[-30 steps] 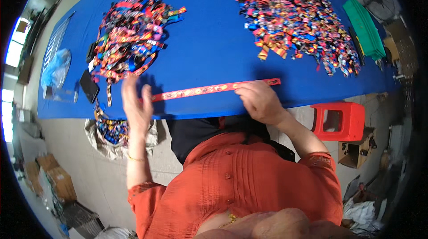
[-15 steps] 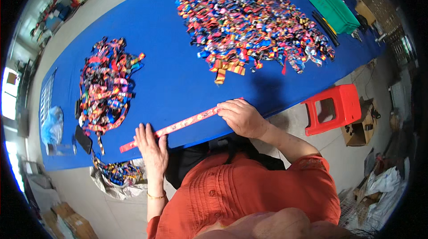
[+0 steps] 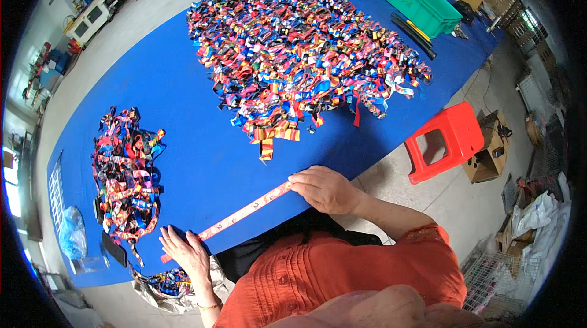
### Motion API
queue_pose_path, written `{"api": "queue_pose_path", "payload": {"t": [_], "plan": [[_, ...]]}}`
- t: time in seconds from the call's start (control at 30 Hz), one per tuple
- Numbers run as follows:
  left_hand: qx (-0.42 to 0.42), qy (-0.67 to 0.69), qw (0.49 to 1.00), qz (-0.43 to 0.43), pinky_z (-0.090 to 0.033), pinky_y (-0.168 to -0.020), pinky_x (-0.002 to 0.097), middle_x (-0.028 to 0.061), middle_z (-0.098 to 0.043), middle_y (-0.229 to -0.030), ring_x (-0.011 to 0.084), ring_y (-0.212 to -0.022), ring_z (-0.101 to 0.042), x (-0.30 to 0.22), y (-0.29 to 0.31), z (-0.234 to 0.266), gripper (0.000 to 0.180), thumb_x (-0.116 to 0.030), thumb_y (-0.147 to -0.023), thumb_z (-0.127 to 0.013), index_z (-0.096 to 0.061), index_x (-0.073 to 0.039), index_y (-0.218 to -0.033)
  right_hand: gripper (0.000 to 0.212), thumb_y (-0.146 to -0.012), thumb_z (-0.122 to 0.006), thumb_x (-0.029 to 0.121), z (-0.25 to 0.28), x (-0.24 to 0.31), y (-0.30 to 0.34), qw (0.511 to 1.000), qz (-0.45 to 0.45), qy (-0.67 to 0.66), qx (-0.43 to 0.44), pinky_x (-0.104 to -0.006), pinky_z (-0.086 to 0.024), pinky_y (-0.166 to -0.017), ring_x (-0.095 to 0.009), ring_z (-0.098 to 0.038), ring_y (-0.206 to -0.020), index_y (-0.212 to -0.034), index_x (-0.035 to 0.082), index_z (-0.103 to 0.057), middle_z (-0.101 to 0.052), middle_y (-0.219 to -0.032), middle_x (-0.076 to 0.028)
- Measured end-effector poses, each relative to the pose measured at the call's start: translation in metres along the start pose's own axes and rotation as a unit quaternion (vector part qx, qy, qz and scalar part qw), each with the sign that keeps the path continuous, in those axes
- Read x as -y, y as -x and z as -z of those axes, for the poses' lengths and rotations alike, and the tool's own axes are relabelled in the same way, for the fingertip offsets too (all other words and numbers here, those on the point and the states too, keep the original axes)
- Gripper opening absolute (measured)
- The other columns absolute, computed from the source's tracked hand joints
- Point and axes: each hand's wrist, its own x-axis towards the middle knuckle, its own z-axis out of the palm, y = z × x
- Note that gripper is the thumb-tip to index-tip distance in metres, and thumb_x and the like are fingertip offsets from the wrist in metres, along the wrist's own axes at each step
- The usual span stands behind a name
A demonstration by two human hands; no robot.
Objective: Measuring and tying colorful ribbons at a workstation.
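A long, flat pink patterned strap [image 3: 247,210] lies stretched at a slant across the near side of the blue table. My left hand [image 3: 185,254] rests flat over its lower left part, fingers extended, with a bit of the strap's end showing past them. At the upper right end, my right hand [image 3: 328,190] has its fingers bent and closed over the strap, hiding that tip. To the left lies a tangled pile of colourful straps [image 3: 127,175]. Beyond my hands spreads a much larger heap of bundled colourful straps [image 3: 299,52].
A green crate [image 3: 416,3] stands at the far right of the blue table [image 3: 147,65], beside dark and yellow rods [image 3: 416,35]. A black phone-like slab [image 3: 114,248] and blue plastic bag [image 3: 72,233] sit at left. A red stool [image 3: 449,141] stands right; a sack [image 3: 165,294] of straps is below the edge.
The view has shifted, so the table's things appear lower and farther left. My left hand now covers more of the strap's left end; the tip beyond my right hand no longer shows.
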Motion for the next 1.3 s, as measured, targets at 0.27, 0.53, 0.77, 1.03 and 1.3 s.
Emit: {"api": "queue_pose_path", "payload": {"t": [0.27,0.53,0.77,1.03,1.3], "plan": [[-0.019,0.041,0.999,-0.024,-0.013,-0.115,0.0552,0.0255,-0.033,-0.147,0.0400,-0.140,-0.026,0.007,-0.011,-0.004,0.050,-0.017,-0.090,-0.045,-0.037,0.006,-0.134,0.030,-0.082,-0.063,0.006,0.001,-0.004,0.002,1.000,0.004,-0.014,0.012,-0.0392,-0.049,-0.091,-0.025,-0.062,-0.105,-0.112,0.003,-0.061,-0.061,-0.116,-0.011],[-0.051,0.058,0.996,-0.035,-0.014,-0.116,0.0527,0.0262,-0.034,-0.146,0.0403,-0.139,-0.027,0.004,-0.009,-0.004,0.050,-0.015,-0.089,-0.047,-0.038,0.008,-0.132,0.027,-0.081,-0.062,0.006,-0.004,0.002,-0.004,1.000,0.005,0.017,0.007,-0.0381,-0.049,-0.089,-0.024,-0.062,-0.102,-0.108,0.002,-0.062,-0.062,-0.112,-0.010],[-0.067,0.070,0.995,-0.029,-0.013,-0.117,0.0511,0.0263,-0.037,-0.143,0.0399,-0.139,-0.028,0.004,-0.009,-0.003,0.050,-0.014,-0.086,-0.050,-0.041,0.009,-0.130,0.024,-0.075,-0.066,0.003,-0.007,0.008,-0.009,0.999,-0.019,0.036,-0.020,-0.0369,-0.051,-0.081,-0.024,-0.065,-0.093,-0.099,0.006,-0.065,-0.065,-0.108,-0.008],[-0.082,0.076,0.993,-0.044,-0.015,-0.116,0.0514,0.0259,-0.040,-0.142,0.0386,-0.138,-0.031,0.001,-0.008,-0.001,0.049,-0.011,-0.085,-0.050,-0.043,0.007,-0.129,0.022,-0.079,-0.064,0.005,-0.006,0.014,-0.010,0.998,-0.016,0.064,-0.010,-0.0385,-0.051,-0.083,-0.025,-0.064,-0.095,-0.101,0.005,-0.062,-0.064,-0.109,-0.009],[-0.097,0.071,0.992,-0.046,-0.017,-0.115,0.0514,0.0250,-0.042,-0.141,0.0381,-0.137,-0.033,0.004,-0.007,-0.001,0.048,-0.011,-0.084,-0.051,-0.044,0.006,-0.129,0.025,-0.079,-0.063,0.005,-0.007,0.016,-0.011,0.997,-0.007,0.077,-0.009,-0.0395,-0.051,-0.085,-0.025,-0.064,-0.097,-0.104,0.006,-0.062,-0.064,-0.108,-0.009]]}}
